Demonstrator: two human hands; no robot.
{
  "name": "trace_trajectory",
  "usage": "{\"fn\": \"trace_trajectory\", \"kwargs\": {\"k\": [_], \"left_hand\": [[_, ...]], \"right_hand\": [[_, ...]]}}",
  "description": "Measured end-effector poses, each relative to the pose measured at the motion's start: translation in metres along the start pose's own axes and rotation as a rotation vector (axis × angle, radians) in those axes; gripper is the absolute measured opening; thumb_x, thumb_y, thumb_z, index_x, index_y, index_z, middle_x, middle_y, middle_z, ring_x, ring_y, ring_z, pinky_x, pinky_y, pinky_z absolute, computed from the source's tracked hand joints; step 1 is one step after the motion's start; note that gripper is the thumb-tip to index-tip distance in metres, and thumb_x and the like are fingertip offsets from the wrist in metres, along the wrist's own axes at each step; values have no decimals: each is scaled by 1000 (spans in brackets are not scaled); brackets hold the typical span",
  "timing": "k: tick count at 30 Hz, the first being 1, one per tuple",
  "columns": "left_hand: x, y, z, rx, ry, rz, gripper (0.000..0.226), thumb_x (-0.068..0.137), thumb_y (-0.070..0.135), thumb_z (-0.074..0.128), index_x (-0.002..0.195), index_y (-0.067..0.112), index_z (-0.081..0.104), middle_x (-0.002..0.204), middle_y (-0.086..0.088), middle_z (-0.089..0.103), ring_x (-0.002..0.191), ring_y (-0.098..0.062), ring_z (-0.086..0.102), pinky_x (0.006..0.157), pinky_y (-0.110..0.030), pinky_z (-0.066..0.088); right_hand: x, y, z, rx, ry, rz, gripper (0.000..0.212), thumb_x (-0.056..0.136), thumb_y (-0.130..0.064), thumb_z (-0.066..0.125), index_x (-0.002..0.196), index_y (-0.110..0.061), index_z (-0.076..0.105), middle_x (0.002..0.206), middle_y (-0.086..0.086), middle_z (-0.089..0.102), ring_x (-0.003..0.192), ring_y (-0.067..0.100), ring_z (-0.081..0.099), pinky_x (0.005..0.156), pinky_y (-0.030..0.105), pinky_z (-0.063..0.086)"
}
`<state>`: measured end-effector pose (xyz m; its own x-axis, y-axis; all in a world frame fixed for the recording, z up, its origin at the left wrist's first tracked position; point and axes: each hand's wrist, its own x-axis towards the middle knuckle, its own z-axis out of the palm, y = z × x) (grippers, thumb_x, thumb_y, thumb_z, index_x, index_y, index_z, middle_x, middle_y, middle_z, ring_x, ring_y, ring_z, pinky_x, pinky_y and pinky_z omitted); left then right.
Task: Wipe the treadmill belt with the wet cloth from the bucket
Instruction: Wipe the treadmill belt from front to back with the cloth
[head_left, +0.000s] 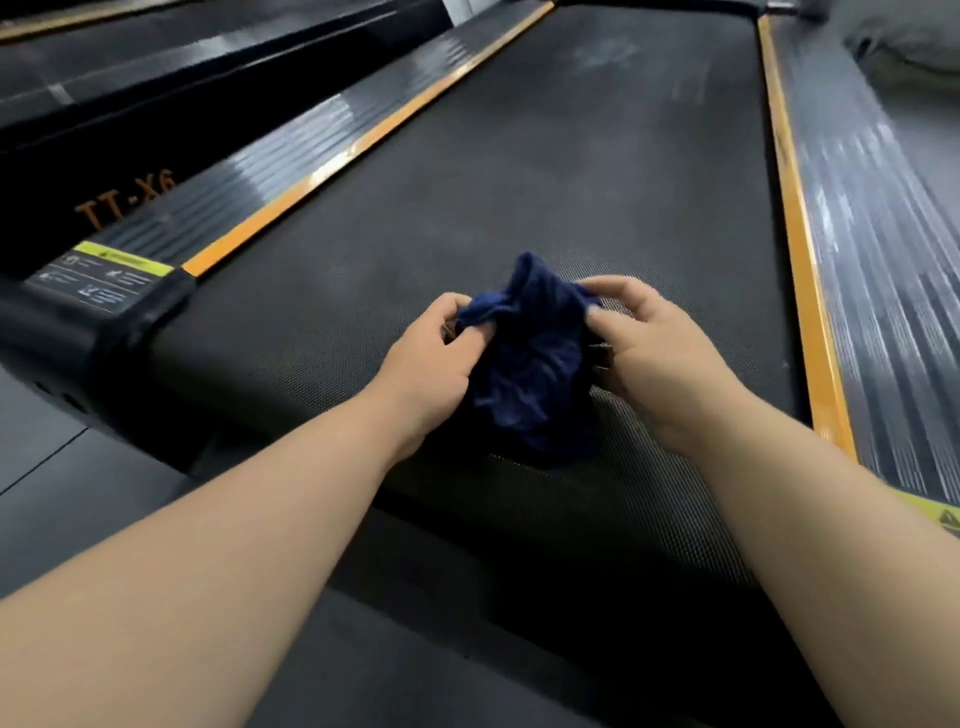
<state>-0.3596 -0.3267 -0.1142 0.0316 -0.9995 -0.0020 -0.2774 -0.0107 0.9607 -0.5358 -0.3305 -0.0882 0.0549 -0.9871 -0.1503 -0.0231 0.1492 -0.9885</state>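
two bare forearms are seen nearest, reaching forward from the lower corners. a bunched dark blue cloth (530, 364) is held between both hands above the near end of the treadmill belt (545, 171). the fingers of the left hand (426, 358) are closed on the cloth's left edge; the right hand (654, 358) is pinched onto its right side. the textured black belt is flanked by orange strips (795, 218) and ribbed side rails (878, 270). a warning label (104, 278) is seen at the left rear corner.
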Motion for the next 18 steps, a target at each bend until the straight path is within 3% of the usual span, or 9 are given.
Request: {"fn": "trace_trajectory", "kwargs": {"k": [1, 2, 4, 5, 8, 10, 14, 18], "left_hand": [[-1, 2, -3, -84, 39, 1, 7, 94, 31, 56, 89, 32, 61, 92, 5, 69, 90, -14, 64, 90, -42, 51], [-4, 3, -5, -169, 80, 3, 8, 93, 28, 58, 88, 32, 62, 94, 3, 69, 91, -15, 65, 90, -43, 52], [-12, 9, -7, -329, 153, 8, 7, 91, 21, 62, 89, 28, 62, 95, -1, 69, 90, -17, 66, 85, -39, 54], [-17, 12, -9, -394, 170, 19, 9, 89, 17, 64, 91, 25, 61, 96, -2, 69, 91, -17, 67, 84, -37, 54], [-32, 21, -27, -400, 204, 45, 35, 79, 0, 70, 98, 27, 60, 102, 0, 69, 97, -20, 67, 83, -39, 55], [-38, 25, -44, -345, 285, 44, 42, 76, -4, 69, 100, 30, 59, 105, -3, 67, 96, -21, 67, 80, -39, 56], [-48, 44, -67, -382, 441, 11, 38, 82, -3, 65, 103, 27, 55, 104, -9, 63, 83, -22, 65, 68, -32, 54], [-52, 59, -65, -343, 382, -81, 59, 74, 3, 75, 119, 32, 51, 94, -5, 61, 81, -21, 66, 67, -34, 54]], "right_hand": [[-1, -4, 2, 69, -63, 13, 28, 88, -17, 63, 112, -30, 57, 87, 1, 70, 74, 17, 65, 72, 33, 55], [-1, -6, 4, 69, -121, 39, 49, 80, -23, 72, 124, -29, 50, 95, 3, 70, 80, 15, 67, 78, 33, 56], [-1, -7, 13, -58, -209, 77, 87, 62, -23, 84, 136, -27, 39, 106, 7, 68, 92, 19, 69, 88, 38, 54], [-1, -7, 20, -141, -224, 82, 92, 59, -19, 87, 137, -26, 38, 106, 9, 68, 93, 22, 69, 90, 41, 54], [-3, -10, 39, -184, -208, 42, 63, 66, -1, 79, 121, -20, 54, 103, 13, 68, 93, 29, 69, 92, 47, 52], [-2, -14, 46, 9, -273, 38, 41, 75, 11, 65, 108, -13, 61, 102, 16, 68, 93, 31, 68, 90, 44, 53], [-2, -22, 48, 390, -385, 198, 37, 81, 13, 56, 110, -9, 58, 84, 10, 64, 61, 13, 61, 59, 17, 51], [-5, -15, 46, 283, -467, 254, 28, 82, 4, 62, 107, -8, 63, 89, 9, 60, 65, 10, 46, 61, 19, 37]]}}
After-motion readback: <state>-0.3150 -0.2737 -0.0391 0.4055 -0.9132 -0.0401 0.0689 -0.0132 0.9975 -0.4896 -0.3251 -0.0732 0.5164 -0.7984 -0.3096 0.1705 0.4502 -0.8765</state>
